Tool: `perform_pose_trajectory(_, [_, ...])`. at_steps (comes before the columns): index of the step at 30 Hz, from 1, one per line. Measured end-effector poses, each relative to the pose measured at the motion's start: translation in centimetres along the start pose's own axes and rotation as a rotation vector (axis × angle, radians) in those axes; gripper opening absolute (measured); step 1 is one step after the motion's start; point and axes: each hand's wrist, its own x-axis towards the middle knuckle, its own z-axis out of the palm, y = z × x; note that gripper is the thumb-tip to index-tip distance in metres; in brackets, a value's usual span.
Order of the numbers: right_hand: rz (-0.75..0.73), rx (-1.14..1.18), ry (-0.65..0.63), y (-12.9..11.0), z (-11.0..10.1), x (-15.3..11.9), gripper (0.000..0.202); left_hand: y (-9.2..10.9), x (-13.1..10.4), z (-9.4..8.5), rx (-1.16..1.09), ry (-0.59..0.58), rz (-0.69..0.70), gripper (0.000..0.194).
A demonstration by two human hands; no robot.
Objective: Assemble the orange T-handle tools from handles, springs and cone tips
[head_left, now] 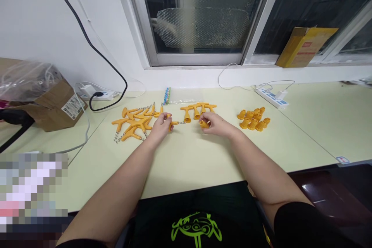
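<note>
In the middle of the table my left hand (164,124) is closed around the yellow T-shaped handle of a corkscrew (175,123), whose metal spiral points right. A short gap away, my right hand (213,123) pinches a yellow flared cap (204,124), its narrow end towards the left hand. To the left lies a loose pile of yellow corkscrews (136,122) with bare spirals. Behind my hands several T-handles with caps on them (187,114) stand in a row, partly hidden by my right hand. Further right, several loose caps (252,118) stand upright in a group.
A clear plastic bag (186,96) with a colourful strip lies at the back. Power strips (271,97) with cables sit near the wall on both sides. An opened cardboard box (55,104) stands at the left, and a yellow carton (306,46) leans at the window.
</note>
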Motion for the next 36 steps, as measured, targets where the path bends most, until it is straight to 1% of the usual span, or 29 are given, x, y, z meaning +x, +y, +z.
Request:
perform_pose_trajectory(2, [-0.026,0.016,0.006,-0.1,0.7,0.2,0.031,-0.2,0.2,0.0,-0.019,0.007,0.012,0.027])
perform_pose_trajectory(5, [-0.046,0.036,0.029,-0.2,1.2,0.3,0.029,-0.3,0.2,0.1,-0.041,-0.027,0.027,0.029])
perform_pose_trajectory(8, [-0.053,0.006,0.048,-0.4,1.1,0.2,0.026,-0.3,0.1,0.2,-0.031,-0.059,0.044,0.029])
perform_pose_trajectory(14, [-0.006,-0.047,0.084,-0.3,0.5,0.1,0.026,-0.1,0.0,0.1,-0.015,-0.041,0.055,0.031])
perform_pose_trajectory(17, [-0.011,-0.020,0.090,0.0,0.8,0.3,0.026,0.1,-0.1,0.3,-0.031,-0.053,0.053,0.033])
perform_pose_trajectory(20, [-0.045,0.012,0.083,0.2,1.5,0.6,0.025,0.3,-0.5,0.6,-0.091,-0.119,0.036,0.034])
perform_pose_trajectory(24, [-0.131,0.064,0.100,-0.2,2.3,0.8,0.024,0.6,-1.1,1.1,-0.178,-0.213,0.011,0.040])
perform_pose_trajectory(28, [-0.219,0.050,0.179,-0.6,2.3,0.8,0.024,1.1,-1.5,1.3,-0.277,-0.226,-0.058,0.044])
perform_pose_trajectory(31, [-0.251,0.042,0.213,-0.6,2.4,0.9,0.024,1.5,-1.8,1.2,-0.340,-0.239,-0.136,0.047])
perform_pose_trajectory(34, [-0.206,0.119,0.192,-0.4,2.7,1.0,0.026,1.6,-1.9,1.3,-0.369,-0.290,-0.168,0.049])
perform_pose_trajectory(36, [-0.119,0.192,0.160,-0.2,3.0,1.0,0.030,1.5,-2.0,1.4,-0.350,-0.325,-0.117,0.053])
